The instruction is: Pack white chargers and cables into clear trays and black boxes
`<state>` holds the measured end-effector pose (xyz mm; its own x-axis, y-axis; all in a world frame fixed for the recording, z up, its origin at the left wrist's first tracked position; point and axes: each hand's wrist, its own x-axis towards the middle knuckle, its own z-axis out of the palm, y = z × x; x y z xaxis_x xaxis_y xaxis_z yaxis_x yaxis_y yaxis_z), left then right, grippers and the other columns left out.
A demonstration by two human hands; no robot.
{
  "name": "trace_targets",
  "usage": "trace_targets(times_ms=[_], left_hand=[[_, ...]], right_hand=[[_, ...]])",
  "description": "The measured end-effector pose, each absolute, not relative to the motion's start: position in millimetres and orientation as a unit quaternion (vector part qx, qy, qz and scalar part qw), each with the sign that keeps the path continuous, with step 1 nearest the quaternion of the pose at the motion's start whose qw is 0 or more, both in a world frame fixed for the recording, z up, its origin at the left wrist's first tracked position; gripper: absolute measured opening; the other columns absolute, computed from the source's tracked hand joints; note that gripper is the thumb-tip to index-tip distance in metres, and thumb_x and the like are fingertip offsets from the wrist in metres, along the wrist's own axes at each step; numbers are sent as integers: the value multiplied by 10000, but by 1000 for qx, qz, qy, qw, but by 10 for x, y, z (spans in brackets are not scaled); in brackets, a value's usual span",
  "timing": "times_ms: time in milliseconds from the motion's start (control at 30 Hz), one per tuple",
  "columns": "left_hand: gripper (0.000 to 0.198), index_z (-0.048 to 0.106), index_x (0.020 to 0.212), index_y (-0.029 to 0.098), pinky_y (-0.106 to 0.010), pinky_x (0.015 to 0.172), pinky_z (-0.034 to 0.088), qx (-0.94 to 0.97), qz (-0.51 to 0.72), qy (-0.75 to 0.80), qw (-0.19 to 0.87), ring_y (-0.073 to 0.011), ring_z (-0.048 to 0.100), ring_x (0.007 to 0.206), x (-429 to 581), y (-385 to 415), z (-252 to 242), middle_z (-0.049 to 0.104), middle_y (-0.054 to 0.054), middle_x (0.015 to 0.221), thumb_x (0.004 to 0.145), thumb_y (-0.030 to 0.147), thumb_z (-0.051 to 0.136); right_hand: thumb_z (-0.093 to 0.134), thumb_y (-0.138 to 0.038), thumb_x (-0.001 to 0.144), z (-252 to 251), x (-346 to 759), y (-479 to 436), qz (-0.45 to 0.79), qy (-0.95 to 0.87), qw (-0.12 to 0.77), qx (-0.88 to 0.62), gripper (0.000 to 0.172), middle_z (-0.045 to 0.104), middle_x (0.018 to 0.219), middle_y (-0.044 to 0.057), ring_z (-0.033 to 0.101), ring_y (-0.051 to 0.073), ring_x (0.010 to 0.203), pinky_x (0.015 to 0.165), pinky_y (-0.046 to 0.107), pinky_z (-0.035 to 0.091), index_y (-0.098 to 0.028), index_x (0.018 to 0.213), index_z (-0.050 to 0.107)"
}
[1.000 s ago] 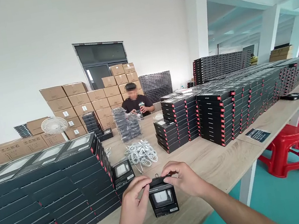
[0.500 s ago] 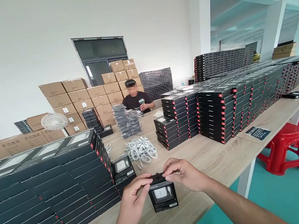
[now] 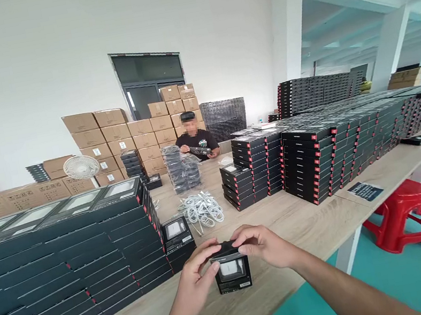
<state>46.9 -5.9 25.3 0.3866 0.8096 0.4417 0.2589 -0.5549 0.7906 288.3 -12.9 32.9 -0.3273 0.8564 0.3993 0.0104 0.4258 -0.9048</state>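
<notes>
A small black product box point(image 3: 232, 273) with a clear window showing a white item stands upright on the wooden table point(image 3: 312, 226) in front of me. My left hand point(image 3: 195, 285) grips its left side and top, thumb across the front. My right hand point(image 3: 264, 245) pinches the box's top edge from the right. Just to the left, a short stack of like boxes point(image 3: 178, 239) leans against a large block of stacked black boxes point(image 3: 62, 265). A heap of coiled white cables point(image 3: 202, 209) lies farther back.
Long rows of black boxes with red ends point(image 3: 335, 149) fill the table's right side. A person in a black shirt point(image 3: 196, 141) sits at the far end. Cardboard cartons point(image 3: 109, 137) and a white fan point(image 3: 81, 167) line the wall. Red plastic stools point(image 3: 403, 213) stand at right on the teal floor.
Both hands stay on the small box, fingers working its top edge down. The loop seen at its top a second ago no longer shows. My view has shifted slightly.
</notes>
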Motion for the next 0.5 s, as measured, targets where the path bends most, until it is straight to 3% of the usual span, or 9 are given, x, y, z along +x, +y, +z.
trace_targets(times_ms=[167,333,500], left_hand=[[240,783,935,246,-400,951,542,773,417,348,327,-255,672,1107,540,-1,414,729,-91,1176,900,360,574],[250,785,936,263,-387,983,514,809,361,337,319,-239,667,1115,488,63,512,725,-73,1194,919,345,549],[256,764,1065,296,-393,1056,470,815,328,333,341,-252,585,1264,386,50,443,658,-58,1341,866,258,608]], right_hand=[[770,-444,791,442,2901,-78,454,-697,445,-332,250,706,1044,67,665,225,969,900,386,513,-227,912,793],[784,-451,776,445,2936,-85,457,-690,445,-342,252,714,1044,74,668,229,971,890,377,513,-235,905,807],[706,-446,862,345,2974,-162,422,-722,435,-333,253,699,1096,72,658,240,1042,961,411,494,-267,1020,791]])
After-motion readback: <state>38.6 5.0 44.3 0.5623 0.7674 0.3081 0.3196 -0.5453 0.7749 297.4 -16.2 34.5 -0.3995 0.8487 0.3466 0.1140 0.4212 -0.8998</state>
